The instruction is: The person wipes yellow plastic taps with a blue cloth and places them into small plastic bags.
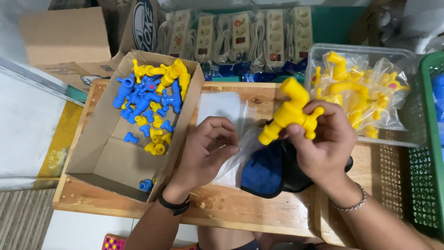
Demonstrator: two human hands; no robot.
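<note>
Yellow plastic tap (291,113), held up above the middle of the tabletop (259,213), spout end pointing toward the far edge, threaded end slanting down to the left. Right hand (321,143) closed around its handle end, fingers curled and thumb pressed against the body. Left hand (208,150) just left of it, fingers bent and pinched together on the mouth of a clear plastic bag (240,155), the tap's lower end just at that bag. More clear bags (222,109) lying flat beyond the left hand, toward the far edge. Under both hands, a blue and black cloth pouch (270,173) resting on the wood. Black band on the left wrist, thin metal bracelet on the right.

Cardboard box (115,162) on the left part of the tabletop, open, with loose blue and yellow taps (150,102) heaped in its far end and a few scattered nearer. Clear plastic tub (407,134) at the far right corner, filled with bagged yellow taps (356,90). Green basket (430,153) beside it at the right edge.

Wooden tabletop, pale and scuffed. Behind its far edge, a row of packaged power strips (240,39) and another cardboard box (62,39). Woven mat on the floor at lower left.
</note>
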